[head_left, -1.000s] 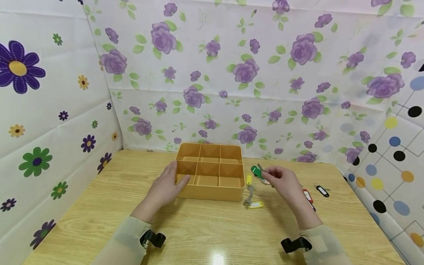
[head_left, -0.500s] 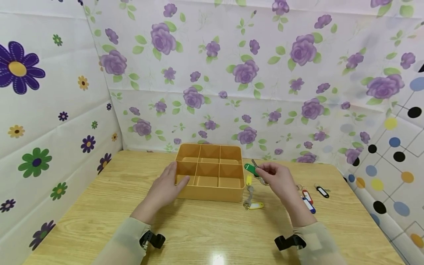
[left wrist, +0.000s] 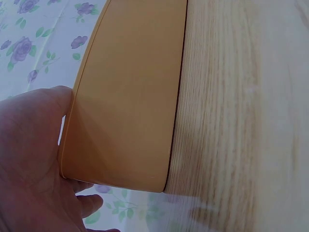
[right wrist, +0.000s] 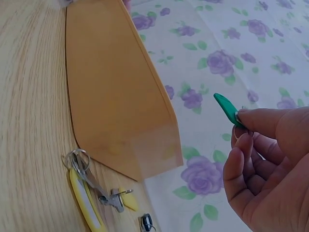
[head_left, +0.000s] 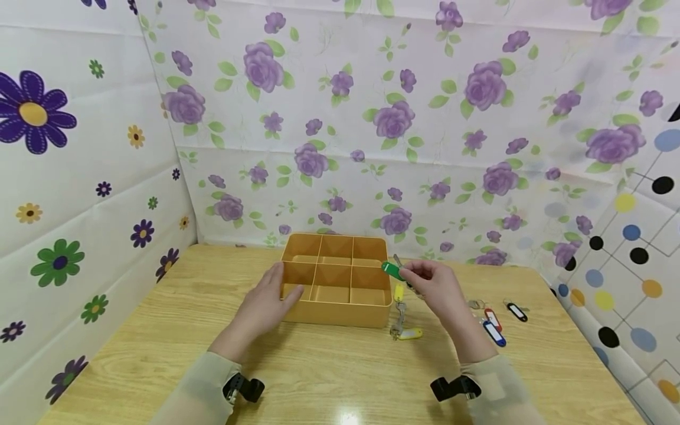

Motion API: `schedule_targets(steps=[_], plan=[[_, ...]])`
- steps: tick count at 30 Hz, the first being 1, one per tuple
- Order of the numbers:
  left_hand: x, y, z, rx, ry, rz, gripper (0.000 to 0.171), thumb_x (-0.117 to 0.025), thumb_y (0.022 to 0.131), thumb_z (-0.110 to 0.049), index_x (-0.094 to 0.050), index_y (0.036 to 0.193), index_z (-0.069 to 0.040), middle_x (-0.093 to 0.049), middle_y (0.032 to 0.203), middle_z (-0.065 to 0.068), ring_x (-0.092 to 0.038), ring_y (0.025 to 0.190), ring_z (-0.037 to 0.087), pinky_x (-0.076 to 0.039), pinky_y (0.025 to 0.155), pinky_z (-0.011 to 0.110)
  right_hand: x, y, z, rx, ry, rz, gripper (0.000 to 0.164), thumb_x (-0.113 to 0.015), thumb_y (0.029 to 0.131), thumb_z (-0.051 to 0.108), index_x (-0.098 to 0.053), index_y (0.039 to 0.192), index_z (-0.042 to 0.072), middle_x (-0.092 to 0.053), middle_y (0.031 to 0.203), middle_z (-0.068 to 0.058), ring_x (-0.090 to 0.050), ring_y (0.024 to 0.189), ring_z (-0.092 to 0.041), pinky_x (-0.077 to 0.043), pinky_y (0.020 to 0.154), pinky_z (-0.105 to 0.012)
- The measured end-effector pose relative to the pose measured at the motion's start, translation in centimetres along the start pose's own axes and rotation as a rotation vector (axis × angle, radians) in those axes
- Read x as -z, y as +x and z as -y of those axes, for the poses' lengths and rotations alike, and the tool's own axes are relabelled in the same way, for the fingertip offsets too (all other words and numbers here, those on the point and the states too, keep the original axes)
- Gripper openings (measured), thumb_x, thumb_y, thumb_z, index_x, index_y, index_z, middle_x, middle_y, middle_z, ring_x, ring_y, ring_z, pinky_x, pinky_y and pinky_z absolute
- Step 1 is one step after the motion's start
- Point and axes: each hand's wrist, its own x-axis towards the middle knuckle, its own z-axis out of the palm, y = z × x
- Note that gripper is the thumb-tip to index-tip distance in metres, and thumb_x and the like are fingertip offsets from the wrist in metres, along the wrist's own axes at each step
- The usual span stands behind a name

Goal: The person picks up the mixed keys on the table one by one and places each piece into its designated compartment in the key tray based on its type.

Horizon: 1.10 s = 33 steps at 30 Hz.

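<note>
An orange divided box (head_left: 336, 314) sits on the table in the head view. My left hand (head_left: 264, 307) rests at its left front corner, fingers lying along the left side and thumb over the front rim. In the left wrist view the thumb touches the rim of the box (left wrist: 125, 92), with the other fingers partly hidden behind it. My right hand (head_left: 437, 290) pinches a green key tag (head_left: 392, 271) between thumb and fingers, above the table beside the box's right edge. Its ring shows under the thumb in the right wrist view, where the green tag (right wrist: 224, 107) points up.
Yellow key tags (head_left: 410, 334) with keys lie right of the box, close to its wall. Farther right lie a red key tag (head_left: 493, 319), a blue key tag (head_left: 494, 333) and a black key tag (head_left: 517, 311). Flowered cloth (head_left: 340, 118) hangs behind the table.
My right hand has moved left toward the box with the green key tag, uncovering the blue and red tags. My left hand has stayed at the box's corner.
</note>
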Motion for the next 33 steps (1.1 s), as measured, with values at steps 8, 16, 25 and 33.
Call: schedule_targets(steps=[8, 16, 25, 33], plan=[[0.1, -0.1, -0.1, -0.006, -0.009, -0.008, 0.1, -0.044, 0.113, -0.067, -0.014, 0.174, 0.005, -0.013, 0.182, 0.025, -0.018, 0.165, 0.048, -0.02, 0.129, 0.071, -0.9, 0.3, 0.3, 0.021, -0.01, 0.017, 0.027, -0.076, 0.109, 0.029, -0.078, 0.12, 0.005, -0.072, 0.106, -0.012, -0.062, 0.092, -0.028, -0.055, 0.075, -0.031], [-0.1, 0.0, 0.3, -0.003, -0.007, -0.008, 0.099, -0.044, 0.113, -0.067, -0.013, 0.175, 0.004, -0.012, 0.182, 0.023, -0.018, 0.165, 0.048, -0.021, 0.13, 0.068, -1.7, 0.5, 0.0, 0.044, -0.013, 0.055, 0.022, -0.077, 0.108, 0.027, -0.078, 0.115, 0.006, -0.073, 0.106, -0.017, -0.06, 0.089, -0.03, -0.053, 0.075, -0.033], [-0.4, 0.1, 0.3, -0.008, -0.009, -0.006, 0.101, -0.045, 0.113, -0.068, -0.012, 0.175, 0.004, -0.012, 0.182, 0.024, -0.019, 0.165, 0.049, -0.02, 0.129, 0.068, -2.6, 0.2, 0.0, 0.032, -0.057, 0.043, 0.019, -0.079, 0.106, 0.024, -0.079, 0.115, 0.007, -0.075, 0.104, -0.009, -0.062, 0.089, -0.024, -0.053, 0.076, -0.033], [-0.3, 0.1, 0.5, -0.002, -0.009, -0.012, 0.095, -0.049, 0.115, -0.06, -0.012, 0.175, 0.004, -0.012, 0.182, 0.024, -0.019, 0.164, 0.049, -0.02, 0.129, 0.069, -3.4, 0.3, 0.2, 0.049, -0.095, 0.072, 0.016, -0.078, 0.107, 0.023, -0.079, 0.112, 0.008, -0.076, 0.104, -0.009, -0.065, 0.095, -0.031, -0.053, 0.078, -0.035]])
